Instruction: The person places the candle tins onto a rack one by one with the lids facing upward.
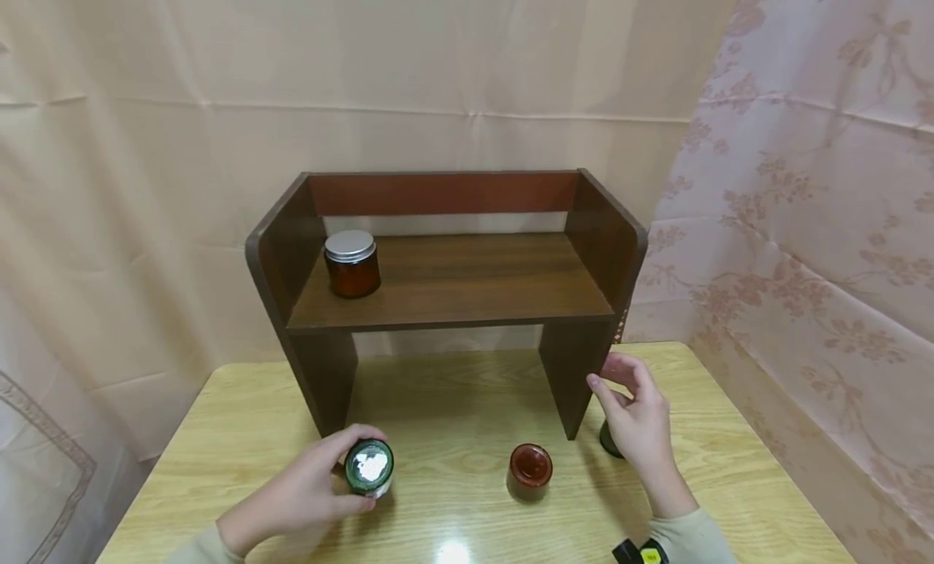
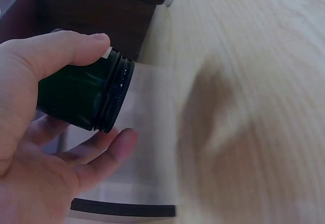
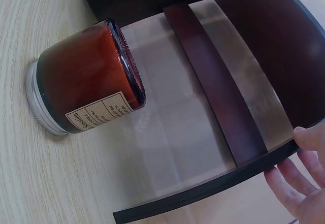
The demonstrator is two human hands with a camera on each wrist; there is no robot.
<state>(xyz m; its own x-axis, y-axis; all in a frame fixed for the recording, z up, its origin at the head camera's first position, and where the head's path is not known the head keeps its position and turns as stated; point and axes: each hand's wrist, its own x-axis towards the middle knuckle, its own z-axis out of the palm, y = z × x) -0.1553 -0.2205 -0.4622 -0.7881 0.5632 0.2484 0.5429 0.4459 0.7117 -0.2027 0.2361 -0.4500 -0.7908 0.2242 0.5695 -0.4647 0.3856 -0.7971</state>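
My left hand (image 1: 314, 479) grips a dark green glass jar (image 1: 369, 465) above the table, left of the middle. In the left wrist view, the ridged rim of the jar points down toward the table. My right hand (image 1: 638, 422) pinches the front edge of the right side panel of a dark brown wooden shelf (image 1: 467, 284), thumb inside and fingers outside. An amber candle jar (image 3: 91, 79) with a cream label stands upside down on its silver lid on the table, between the hands. Partly hidden behind my right hand is a dark green round object (image 1: 610, 441).
Another amber jar (image 1: 353, 266) with a silver lid stands upright on the shelf board at the left. The shelf stands on a light wood-grain table (image 1: 241, 410). A beige curtain (image 1: 467, 78) hangs behind, and a pink floral one (image 1: 817, 224) hangs at the right.
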